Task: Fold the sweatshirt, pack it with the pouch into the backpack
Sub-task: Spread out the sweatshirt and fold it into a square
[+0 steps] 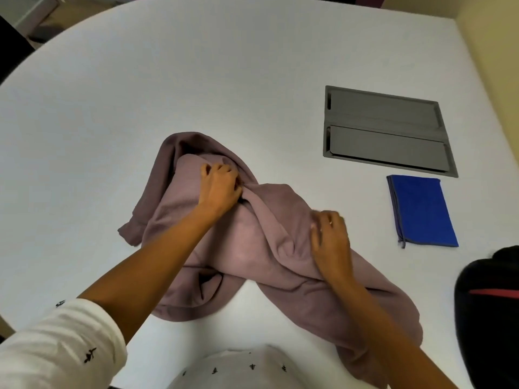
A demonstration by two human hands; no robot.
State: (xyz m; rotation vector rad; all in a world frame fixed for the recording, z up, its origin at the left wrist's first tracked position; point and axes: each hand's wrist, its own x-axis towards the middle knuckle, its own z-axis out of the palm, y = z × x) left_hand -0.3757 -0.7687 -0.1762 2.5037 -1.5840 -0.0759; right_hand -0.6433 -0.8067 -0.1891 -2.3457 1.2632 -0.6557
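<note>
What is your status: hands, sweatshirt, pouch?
Left hand grips sweatshirt; right hand on it, grip blurred. Sweatshirt crumpled, not folded. Pouch and backpack aside, untouched. Nothing in the way.

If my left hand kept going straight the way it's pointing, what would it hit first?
More sweatshirt: the left hand grips it, and a raised fold lies just ahead. Beyond that, probably bare table.

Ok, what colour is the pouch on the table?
The pouch is bright blue with grey edging; the head view shows it clearly.
</note>
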